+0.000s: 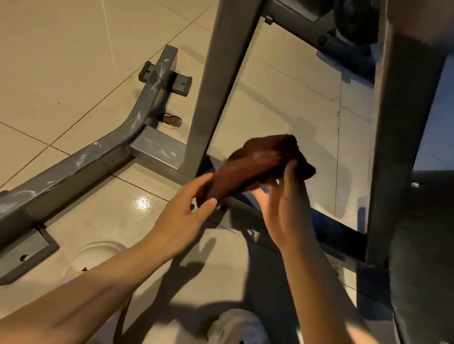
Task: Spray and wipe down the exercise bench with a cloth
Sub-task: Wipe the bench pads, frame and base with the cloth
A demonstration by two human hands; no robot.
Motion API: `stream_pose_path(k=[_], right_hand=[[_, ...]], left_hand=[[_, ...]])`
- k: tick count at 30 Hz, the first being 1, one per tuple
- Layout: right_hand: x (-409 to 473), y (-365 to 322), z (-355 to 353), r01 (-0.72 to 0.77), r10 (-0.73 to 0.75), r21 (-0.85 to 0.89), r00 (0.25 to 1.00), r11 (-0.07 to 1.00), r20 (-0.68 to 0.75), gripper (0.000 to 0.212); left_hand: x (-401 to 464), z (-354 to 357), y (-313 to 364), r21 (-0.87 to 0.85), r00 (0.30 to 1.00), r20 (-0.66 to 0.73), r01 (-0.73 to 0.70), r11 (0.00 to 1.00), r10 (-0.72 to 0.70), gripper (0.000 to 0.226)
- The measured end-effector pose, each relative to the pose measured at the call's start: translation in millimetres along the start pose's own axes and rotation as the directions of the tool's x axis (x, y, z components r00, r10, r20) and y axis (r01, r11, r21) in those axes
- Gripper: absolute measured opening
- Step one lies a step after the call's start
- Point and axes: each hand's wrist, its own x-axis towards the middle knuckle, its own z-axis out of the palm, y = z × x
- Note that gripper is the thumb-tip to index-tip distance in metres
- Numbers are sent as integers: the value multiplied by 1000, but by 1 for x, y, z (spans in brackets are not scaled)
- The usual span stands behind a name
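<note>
Both hands hold a dark brown cloth (260, 168) low among the grey steel legs of the bench (403, 144), above the tiled floor (55, 57). The left hand (184, 211) pinches the cloth's near end between thumb and fingers, a narrow grip; the right hand (282, 201) cups its underside with the thumb hooked over the top edge. Held by both ends like this, the cloth looks to be getting folded or bunched into a pad before the next wipe, probably of the frame, whose floor bar (71, 161) shows pale smears. The upright post (211, 92) stands just left of the cloth and the second post rises to its right, so the hands work in the gap between them, with open floor behind. No spray bottle is in view. A white shoe (238, 333) sits below the forearms.
</note>
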Motion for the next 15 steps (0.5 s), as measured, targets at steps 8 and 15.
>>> stream_pose_path(k=[8, 15], right_hand=[[-4, -2, -81, 101, -188, -533, 976, 840, -111, 80], [93, 108, -36, 433, 39, -878, 900, -204, 434, 81]], left_hand=[[-3, 29, -19, 172, 986, 165, -10, 985, -19, 50], [0, -2, -37, 311, 998, 31, 37, 950, -49, 49]])
